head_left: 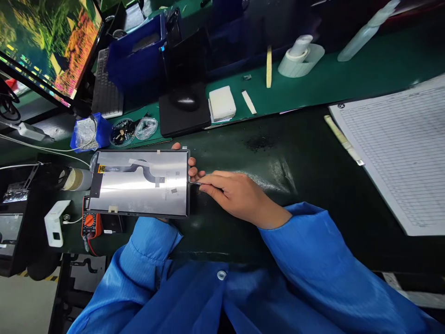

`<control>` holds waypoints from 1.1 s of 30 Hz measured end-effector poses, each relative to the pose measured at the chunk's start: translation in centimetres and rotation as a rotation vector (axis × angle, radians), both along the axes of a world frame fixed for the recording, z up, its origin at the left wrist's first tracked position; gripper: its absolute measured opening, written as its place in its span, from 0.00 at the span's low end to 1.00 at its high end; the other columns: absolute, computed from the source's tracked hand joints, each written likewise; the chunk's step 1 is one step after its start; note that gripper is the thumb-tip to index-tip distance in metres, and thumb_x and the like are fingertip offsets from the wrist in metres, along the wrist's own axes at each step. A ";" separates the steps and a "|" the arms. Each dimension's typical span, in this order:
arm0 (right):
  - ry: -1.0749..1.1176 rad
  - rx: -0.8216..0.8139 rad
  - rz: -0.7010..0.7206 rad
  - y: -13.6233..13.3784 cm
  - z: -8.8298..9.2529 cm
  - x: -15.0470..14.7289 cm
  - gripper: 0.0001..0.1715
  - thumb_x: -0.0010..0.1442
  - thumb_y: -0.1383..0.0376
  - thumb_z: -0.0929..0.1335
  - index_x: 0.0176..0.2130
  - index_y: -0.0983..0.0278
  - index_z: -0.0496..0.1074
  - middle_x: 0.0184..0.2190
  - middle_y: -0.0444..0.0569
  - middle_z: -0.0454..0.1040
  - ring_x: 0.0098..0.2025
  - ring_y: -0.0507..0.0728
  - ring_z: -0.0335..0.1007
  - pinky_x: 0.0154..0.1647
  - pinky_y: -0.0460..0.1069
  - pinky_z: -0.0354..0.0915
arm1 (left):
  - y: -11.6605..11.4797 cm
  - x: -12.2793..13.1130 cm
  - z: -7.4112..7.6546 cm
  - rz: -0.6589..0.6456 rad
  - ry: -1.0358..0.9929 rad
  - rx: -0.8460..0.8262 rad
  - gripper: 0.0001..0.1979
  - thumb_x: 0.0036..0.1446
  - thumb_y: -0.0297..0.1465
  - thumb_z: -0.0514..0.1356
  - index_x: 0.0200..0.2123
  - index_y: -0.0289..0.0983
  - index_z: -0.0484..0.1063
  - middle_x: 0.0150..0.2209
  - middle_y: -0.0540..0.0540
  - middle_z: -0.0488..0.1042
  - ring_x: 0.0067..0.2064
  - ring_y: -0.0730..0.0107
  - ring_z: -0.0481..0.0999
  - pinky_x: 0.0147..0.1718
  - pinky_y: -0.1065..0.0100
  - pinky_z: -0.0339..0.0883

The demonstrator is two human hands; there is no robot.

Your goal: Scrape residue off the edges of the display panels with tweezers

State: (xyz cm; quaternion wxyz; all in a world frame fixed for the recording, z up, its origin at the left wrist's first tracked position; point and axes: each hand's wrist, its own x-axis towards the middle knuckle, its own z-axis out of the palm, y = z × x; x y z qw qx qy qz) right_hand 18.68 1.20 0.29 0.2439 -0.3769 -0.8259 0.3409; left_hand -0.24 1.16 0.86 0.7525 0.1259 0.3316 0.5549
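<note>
Tablet display panel [139, 185], silver back up, steadied from beneath by left hand [192, 169]; right hand [239, 197] pinched thin metal blade [195, 183] at its edge.

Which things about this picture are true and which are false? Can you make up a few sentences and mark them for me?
1. The right hand holds a thin metal tool at the edge of the display panel. True.
2. The left hand is resting on the keyboard. False: the left hand is under the display panel, with fingertips showing past its edge.
3. The sleeves are blue. True.
4. The display panel stands straight up. False: it is nearly flat, with its silver back facing up.
5. An orange multimeter sits near the lower left corner of the display panel. True.
</note>
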 end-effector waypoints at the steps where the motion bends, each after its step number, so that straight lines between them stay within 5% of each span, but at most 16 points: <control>1: -0.001 0.005 -0.001 0.0 0.0 0.0 0.14 0.69 0.63 0.63 0.45 0.60 0.77 0.39 0.48 0.81 0.40 0.57 0.77 0.38 0.49 0.67 | 0.0 -0.1 -0.1 -0.007 -0.008 0.013 0.31 0.63 0.54 0.41 0.64 0.50 0.58 0.37 0.44 0.68 0.32 0.67 0.70 0.49 0.48 0.67; 7: 0.024 -0.074 -0.041 -0.1 0.2 -0.1 0.10 0.64 0.62 0.68 0.46 0.58 0.76 0.33 0.43 0.81 0.33 0.54 0.76 0.31 0.47 0.65 | 0.0 -0.2 -0.3 -0.016 -0.004 0.034 0.29 0.62 0.52 0.46 0.61 0.48 0.62 0.38 0.44 0.69 0.32 0.67 0.71 0.46 0.51 0.70; 13: 0.000 0.008 -0.010 0.0 -0.1 -0.1 0.13 0.68 0.63 0.64 0.45 0.62 0.78 0.38 0.48 0.81 0.39 0.57 0.77 0.37 0.49 0.67 | -0.2 -0.3 -0.3 -0.024 -0.018 0.072 0.27 0.63 0.53 0.47 0.58 0.47 0.65 0.38 0.43 0.69 0.33 0.67 0.72 0.50 0.47 0.68; 21: 0.022 -0.109 -0.055 0.0 0.4 -0.3 0.12 0.63 0.62 0.70 0.47 0.58 0.76 0.32 0.43 0.81 0.33 0.55 0.77 0.31 0.47 0.65 | 0.0 -0.2 0.1 -0.006 0.039 0.010 0.29 0.63 0.53 0.45 0.61 0.48 0.62 0.38 0.43 0.69 0.32 0.67 0.70 0.46 0.50 0.70; 26: -0.014 0.006 -0.017 0.0 0.1 -0.1 0.12 0.67 0.63 0.65 0.44 0.60 0.78 0.36 0.47 0.81 0.37 0.56 0.77 0.35 0.49 0.65 | -0.1 0.1 0.2 0.014 0.028 0.020 0.31 0.60 0.55 0.45 0.60 0.48 0.63 0.37 0.44 0.68 0.32 0.68 0.70 0.50 0.47 0.68; 33: 0.031 -0.075 -0.053 -0.1 0.3 -0.2 0.10 0.64 0.62 0.68 0.46 0.59 0.76 0.37 0.45 0.82 0.36 0.55 0.77 0.34 0.47 0.66 | -0.1 -0.4 -0.3 -0.033 -0.034 0.090 0.26 0.61 0.54 0.47 0.52 0.45 0.67 0.38 0.43 0.69 0.33 0.67 0.72 0.44 0.53 0.72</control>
